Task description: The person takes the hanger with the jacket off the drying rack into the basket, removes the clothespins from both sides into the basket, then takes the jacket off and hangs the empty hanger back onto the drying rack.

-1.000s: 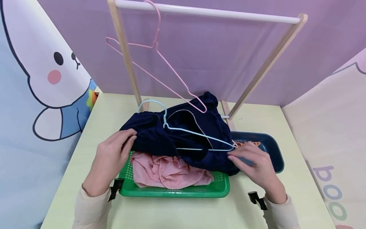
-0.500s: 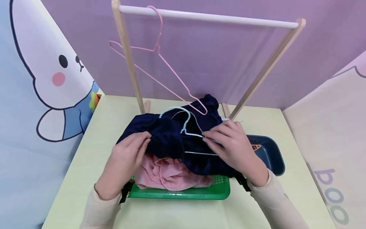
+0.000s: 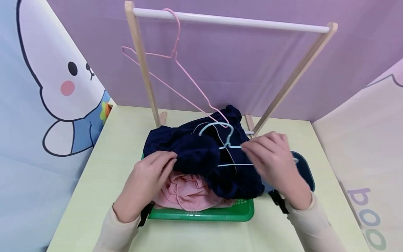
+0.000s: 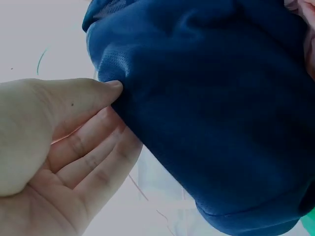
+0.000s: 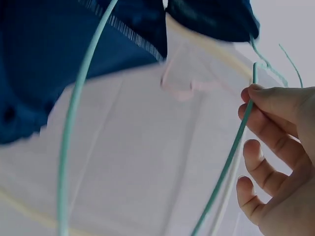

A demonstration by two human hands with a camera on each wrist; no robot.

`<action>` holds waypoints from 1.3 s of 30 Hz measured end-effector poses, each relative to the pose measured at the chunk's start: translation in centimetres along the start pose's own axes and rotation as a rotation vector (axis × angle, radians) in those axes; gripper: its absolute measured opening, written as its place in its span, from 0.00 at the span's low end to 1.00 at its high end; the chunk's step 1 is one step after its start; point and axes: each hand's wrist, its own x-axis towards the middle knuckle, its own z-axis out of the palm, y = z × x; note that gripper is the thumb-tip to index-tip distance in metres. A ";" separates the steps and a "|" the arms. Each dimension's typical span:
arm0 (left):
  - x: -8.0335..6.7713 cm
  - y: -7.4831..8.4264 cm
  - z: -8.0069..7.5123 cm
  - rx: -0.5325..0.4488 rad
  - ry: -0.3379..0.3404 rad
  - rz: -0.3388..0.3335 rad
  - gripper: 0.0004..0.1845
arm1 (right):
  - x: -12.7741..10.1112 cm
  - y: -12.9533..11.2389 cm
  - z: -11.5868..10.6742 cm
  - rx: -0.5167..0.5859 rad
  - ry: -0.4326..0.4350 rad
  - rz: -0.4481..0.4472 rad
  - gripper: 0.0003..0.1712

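Observation:
A navy garment [image 3: 195,150] lies bunched over the back of a green basket [image 3: 201,215]. My left hand [image 3: 148,180] pinches its near left edge between thumb and fingers, as the left wrist view also shows with the navy cloth [image 4: 211,108]. My right hand [image 3: 275,162] pinches the upper arm of a light blue hanger [image 3: 237,164], right of its hook. The hanger's left end is hidden in the garment's opening; its right end sticks out past my hand. Thumb and forefinger close on the hanger wire [image 5: 231,152] in the right wrist view, other fingers loosely bent.
Pink cloth [image 3: 189,192] fills the basket's front. A pink hanger [image 3: 192,79] hangs from the white rail [image 3: 236,21] of a wooden rack behind the garment. A dark blue tray [image 3: 306,171] stands at the right, partly behind my right hand.
My right hand has gone from the hanger's right end to its upper arm, then drawn the hanger rightward. My left hand has moved right with the garment's edge.

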 end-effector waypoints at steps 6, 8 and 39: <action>-1.1 -0.2 0.4 -0.026 -0.081 -0.024 0.08 | -1.3 1.2 -3.5 -0.067 0.145 0.085 0.21; -1.5 -0.3 0.4 -0.024 -0.112 -0.041 0.08 | -1.7 1.5 -4.6 -0.098 0.176 0.114 0.23; -8.1 -6.5 -4.4 -0.057 -0.418 -0.727 0.16 | -3.2 8.8 -9.0 -0.387 0.191 0.409 0.07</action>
